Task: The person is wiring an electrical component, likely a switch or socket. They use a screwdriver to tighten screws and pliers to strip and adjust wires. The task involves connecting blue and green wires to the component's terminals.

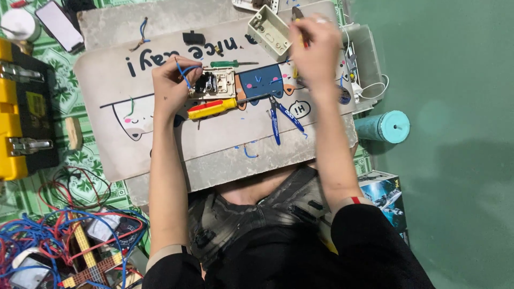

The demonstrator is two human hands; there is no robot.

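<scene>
My left hand [172,85] pinches a short blue wire [183,72] at the left edge of a beige switch module [217,83] lying on a decorated white board [160,139]. My right hand [316,45] is raised at the board's far right, closed around a tool with a yellow and red handle [303,37]; its tip is hidden. A yellow-handled screwdriver [213,108] lies just below the module. Blue-handled pliers [281,115] rest to its right. A green screwdriver [231,63] lies above the module.
A cream wall box [269,31] sits near my right hand, a white box with cables [369,64] beyond it. A teal tumbler [383,127] lies right. A yellow toolbox [21,107] stands left, a phone [59,24] above it. Tangled blue and red wires [59,235] fill the lower left.
</scene>
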